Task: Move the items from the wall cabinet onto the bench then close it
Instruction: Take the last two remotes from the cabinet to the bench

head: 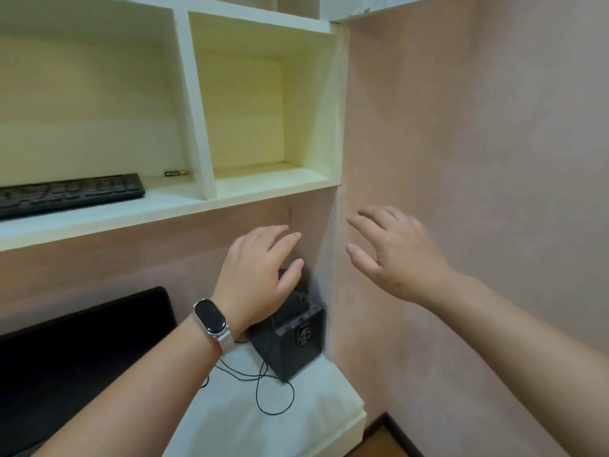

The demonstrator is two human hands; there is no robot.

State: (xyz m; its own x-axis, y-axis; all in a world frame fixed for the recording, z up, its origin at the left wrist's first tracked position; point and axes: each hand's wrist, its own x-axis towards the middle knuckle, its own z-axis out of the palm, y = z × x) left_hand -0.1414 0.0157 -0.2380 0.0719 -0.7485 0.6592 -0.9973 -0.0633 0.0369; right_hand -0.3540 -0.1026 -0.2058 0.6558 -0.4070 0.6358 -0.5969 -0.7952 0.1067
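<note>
A: What is left in the wall cabinet?

B: The right compartment looks bare. In the left one a black keyboard lies flat on the shelf, and far right of it, against the divider, a small battery.

A: And the hands?

B: Both are below the shelf, spread open and holding nothing. The left hand, with a band on its wrist, hovers over a black speaker standing in the far right corner of the table. Its thumb may be brushing the speaker's top, though I cannot tell from here. The right hand hangs in the air near the wall, fingers loosely parted.

A: So the keyboard is well up and left of them.

B: Yes, well apart from both, the left hand being the closer. The battery is nearer, up and left of the left hand.

A: How will they handle?

B: The keyboard should be light and stiff, but long, so I would take it with both hands at the two short ends, or under the near edge at the middle, to keep it level. The battery is small, smooth and likely to roll, so a pinch between thumb and finger suits it.

A: Room on the table?

B: A dark monitor fills the left, and a thin cable loops in front of the speaker.
</note>
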